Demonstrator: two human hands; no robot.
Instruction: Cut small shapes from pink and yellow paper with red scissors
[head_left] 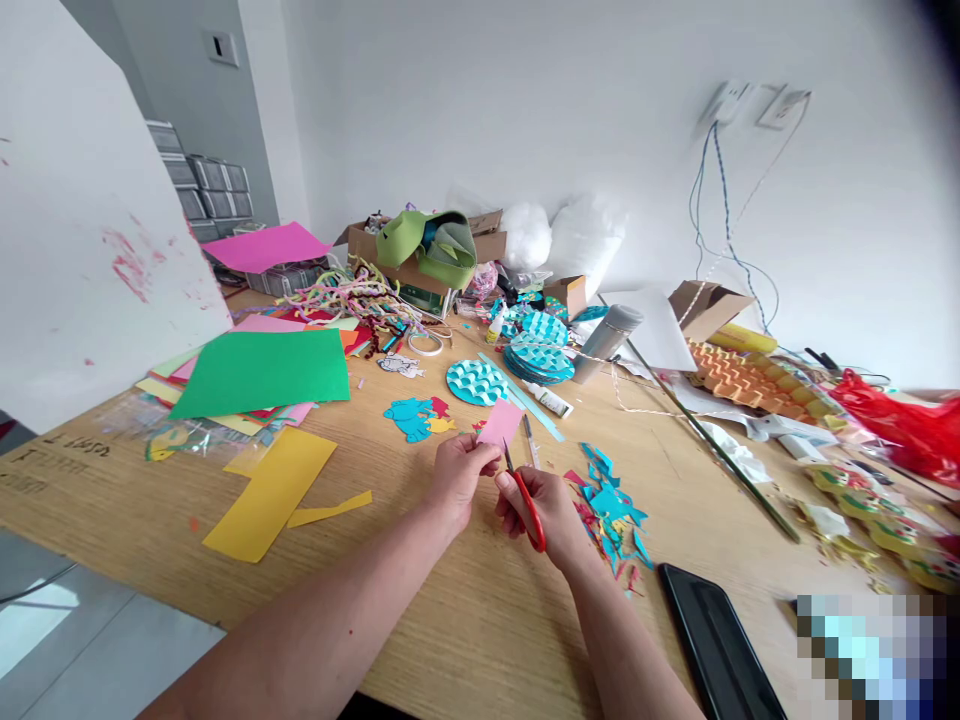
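Note:
My left hand (460, 474) pinches a small piece of pink paper (501, 422) by its lower edge, above the wooden table (420, 620). In my right hand (546, 505) are red-handled scissors (534, 512), their dark blades pointing up at the paper's lower right edge. Whether the blades touch the paper is hard to tell. Just beyond my hands lie a blue paper fish (410, 419), small red and yellow paper fish (441, 425), and a round blue scale-patterned disc (478, 381). Blue and red paper scraps (611, 505) are heaped right of my right hand.
Left are coloured sheets under a green one (266, 372) and a yellow strip (271, 492). At the back stand a stack of blue discs (538, 350) and a grey cylinder (609, 342). A long thin stick (712, 445) and a black phone (716, 635) lie right.

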